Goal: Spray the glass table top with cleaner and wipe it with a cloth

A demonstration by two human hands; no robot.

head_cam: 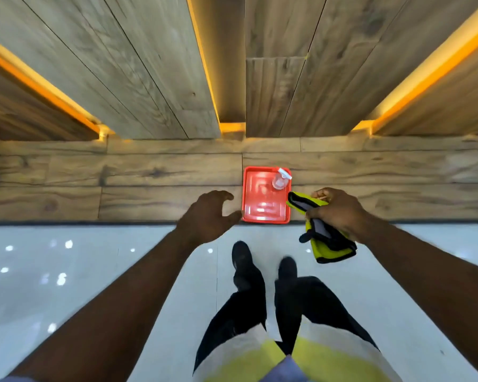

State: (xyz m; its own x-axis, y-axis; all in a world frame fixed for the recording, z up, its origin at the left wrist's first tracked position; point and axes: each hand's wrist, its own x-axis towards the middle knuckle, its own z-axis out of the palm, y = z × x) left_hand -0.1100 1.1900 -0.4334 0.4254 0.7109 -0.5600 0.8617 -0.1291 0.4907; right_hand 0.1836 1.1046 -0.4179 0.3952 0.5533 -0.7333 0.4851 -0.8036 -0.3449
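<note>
Right hand [340,210] gripped the yellow cloth [332,248], left hand [204,216] hung open, empty, beside the red tray [262,213] with the spray bottle [280,180] at the counter's [149,188] front edge.

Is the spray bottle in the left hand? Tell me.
No, the spray bottle stands in the red tray, while the left hand hovers open and empty beside it.

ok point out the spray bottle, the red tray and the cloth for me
spray bottle [279,181], head view, on its clear body
red tray [262,209], head view, on its bare floor
cloth [331,250], head view, on its lower hanging part
</note>
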